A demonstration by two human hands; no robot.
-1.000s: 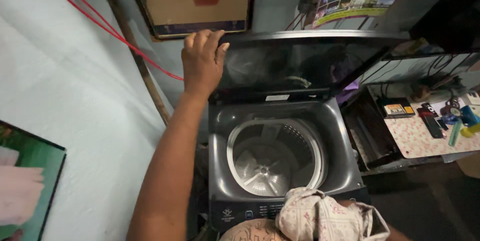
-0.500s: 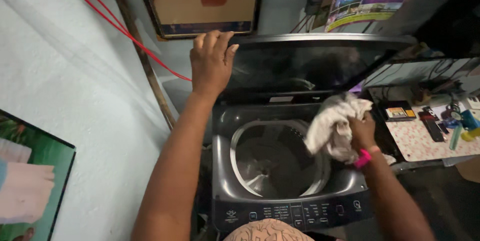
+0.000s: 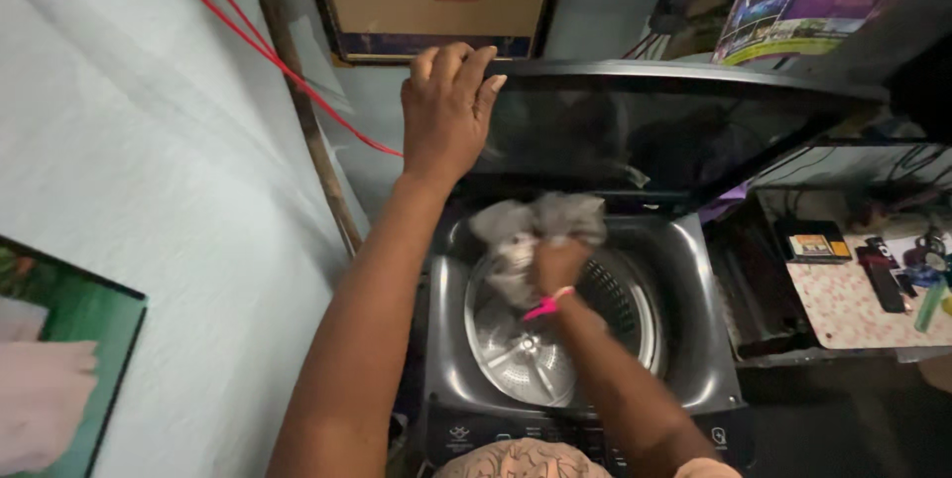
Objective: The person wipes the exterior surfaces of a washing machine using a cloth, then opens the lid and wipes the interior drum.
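Pale blue wall behind; left hand (image 3: 448,111) grips the raised dark glass lid (image 3: 654,131), right hand (image 3: 560,262) fingers clutch a crumpled light cloth (image 3: 526,235) over the grey top-loading washing machine's (image 3: 694,339) steel drum (image 3: 535,359).

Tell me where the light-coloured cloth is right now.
In the head view, the light-coloured cloth is held in the right hand over the back of the washing machine drum, just below the raised lid.
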